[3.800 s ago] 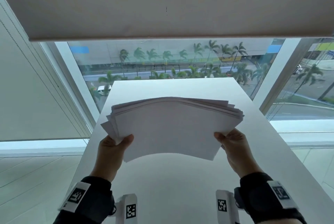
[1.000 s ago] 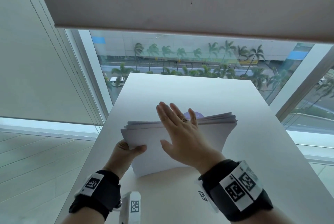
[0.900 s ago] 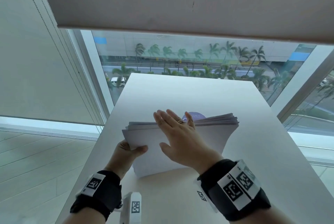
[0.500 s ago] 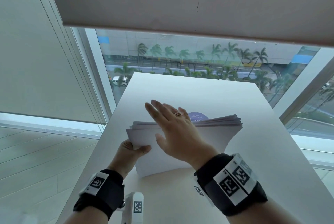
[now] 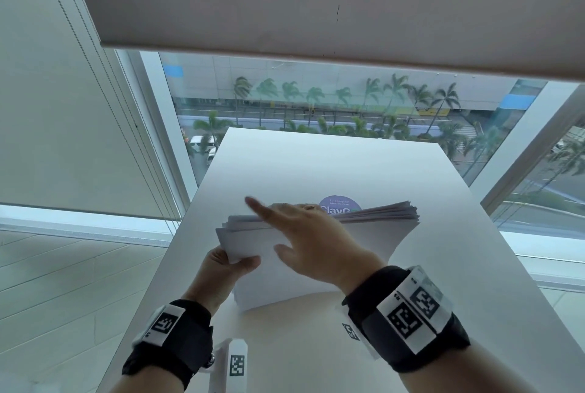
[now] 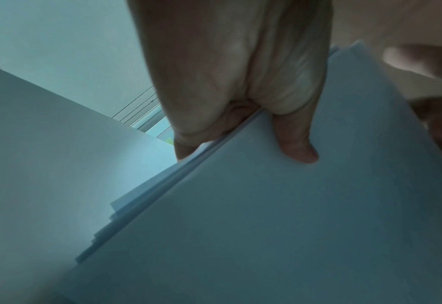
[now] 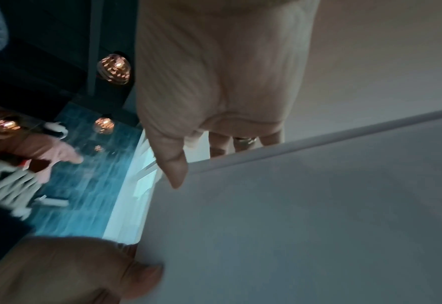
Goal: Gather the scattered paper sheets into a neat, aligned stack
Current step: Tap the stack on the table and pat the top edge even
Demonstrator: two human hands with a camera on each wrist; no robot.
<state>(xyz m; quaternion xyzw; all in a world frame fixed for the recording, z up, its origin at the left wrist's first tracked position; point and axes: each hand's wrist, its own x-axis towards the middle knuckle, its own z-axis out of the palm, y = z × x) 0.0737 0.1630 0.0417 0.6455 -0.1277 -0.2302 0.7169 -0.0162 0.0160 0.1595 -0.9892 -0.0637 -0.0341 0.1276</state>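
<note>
Paper stack (image 5: 364, 243) upright on table (image 5: 316, 164) | left hand (image 5: 226, 269) pinches corner | right hand (image 5: 316, 243) flat, fingers straight | left-wrist: edges staggered

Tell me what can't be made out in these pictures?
- Sticker, head view: its text is cut off by the paper stack.
- Right hand, head view: fingertips blurred by motion.
- Paper, left wrist view: how many sheets, too fine to tell.
- Right wrist view: background blurred.
</note>
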